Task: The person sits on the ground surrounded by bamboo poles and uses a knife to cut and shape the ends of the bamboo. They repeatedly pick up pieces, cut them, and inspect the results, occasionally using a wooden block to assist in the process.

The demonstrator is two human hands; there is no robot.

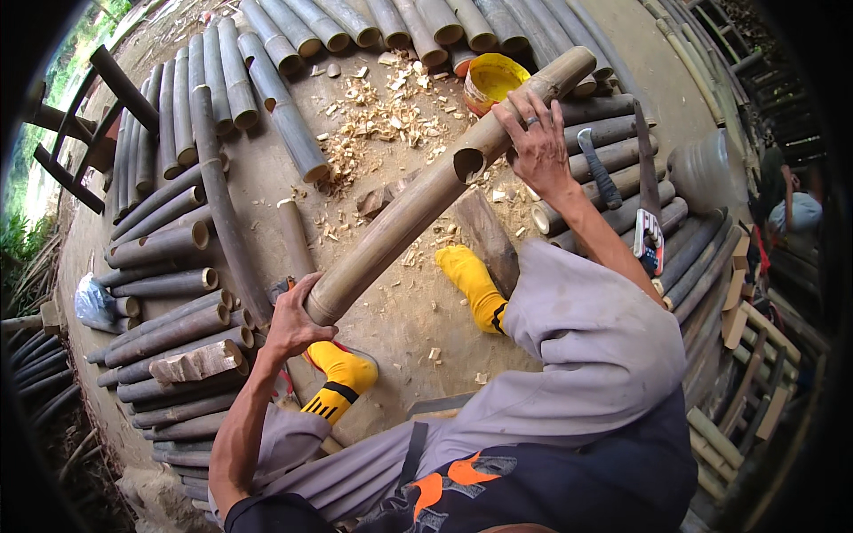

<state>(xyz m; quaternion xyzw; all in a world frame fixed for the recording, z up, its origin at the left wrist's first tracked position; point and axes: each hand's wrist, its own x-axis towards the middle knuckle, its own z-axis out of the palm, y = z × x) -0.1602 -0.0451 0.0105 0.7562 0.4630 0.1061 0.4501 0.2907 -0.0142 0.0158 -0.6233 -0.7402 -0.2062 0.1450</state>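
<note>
A thick brown bamboo pole (391, 235) slants across the space in front of me, its far end up to the right. A round notch (468, 163) is cut in its upper side. My left hand (298, 318) grips the near lower end. My right hand (536, 142) is wrapped round the pole beyond the notch, close to a yellow bucket (494, 80). Below the pole lie a wooden block (487, 233) and scattered pale wood chips (391, 111). My feet in yellow socks (471, 280) rest on the ground on both sides of the pole's lower part.
Rows of cut bamboo lengths (169, 329) ring me at left, back and right. On the right-hand pile lie a curved blade with a dark handle (601, 173) and a handsaw (649, 226). A dark wooden frame (93, 133) stands far left. Another person (793, 209) is at the far right.
</note>
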